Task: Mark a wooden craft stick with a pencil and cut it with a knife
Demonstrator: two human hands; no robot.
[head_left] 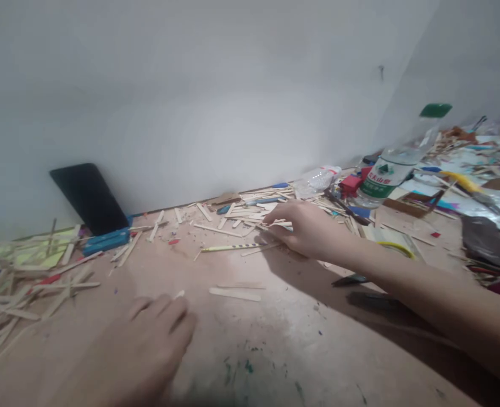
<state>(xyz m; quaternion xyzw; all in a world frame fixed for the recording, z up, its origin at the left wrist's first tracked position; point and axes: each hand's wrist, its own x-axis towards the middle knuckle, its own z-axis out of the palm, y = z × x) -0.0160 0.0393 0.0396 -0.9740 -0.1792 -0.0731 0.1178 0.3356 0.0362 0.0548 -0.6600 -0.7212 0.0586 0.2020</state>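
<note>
right hand [303,230]: fingers bent, down at the wooden sticks [228,213] along the wall [241,113]; whether it grips one cannot be told
left hand [152,333]: blurred, fingers curled, low by the near side of the table [283,322], a pale tip showing at its fingertips
striped pencil [226,248]: lying just beside the right hand's fingertips
loose sticks [235,294]: flat on the table, between the two hands
dark phone [89,198]: leaning by the wall, its foot at a blue block [105,242]
left heap [25,302]: more sticks, crossed over each other
bottle [389,172]: clear, green-capped, beyond the right forearm
</note>
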